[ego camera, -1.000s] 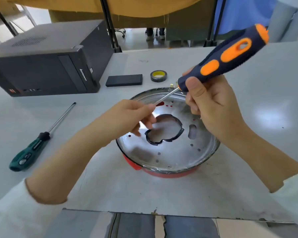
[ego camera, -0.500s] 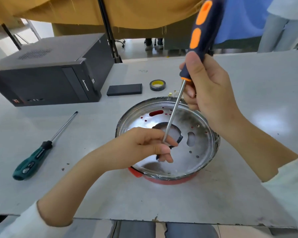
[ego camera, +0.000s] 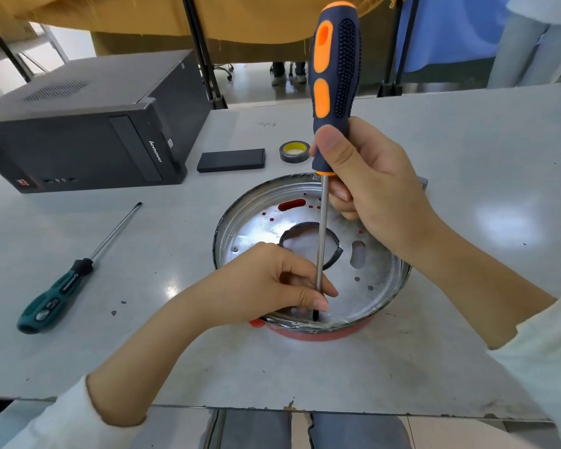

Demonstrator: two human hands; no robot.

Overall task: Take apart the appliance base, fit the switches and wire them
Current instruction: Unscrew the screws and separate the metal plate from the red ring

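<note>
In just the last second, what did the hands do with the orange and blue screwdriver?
The right hand swung the orange and blue screwdriver from a slant to upright. The left hand slid with the shaft from the far rim to the near edge of the metal appliance base, where it pinches the shaft just above the tip. Both hands kept their hold. The green screwdriver, tape roll and computer case stayed put.

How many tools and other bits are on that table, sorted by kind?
Screwdrivers: 2, orange-and-navy screwdriver, green screwdriver
Appliance base: 1
Tape roll: 1
Computer case: 1
Flat black block: 1
Total: 6
</note>
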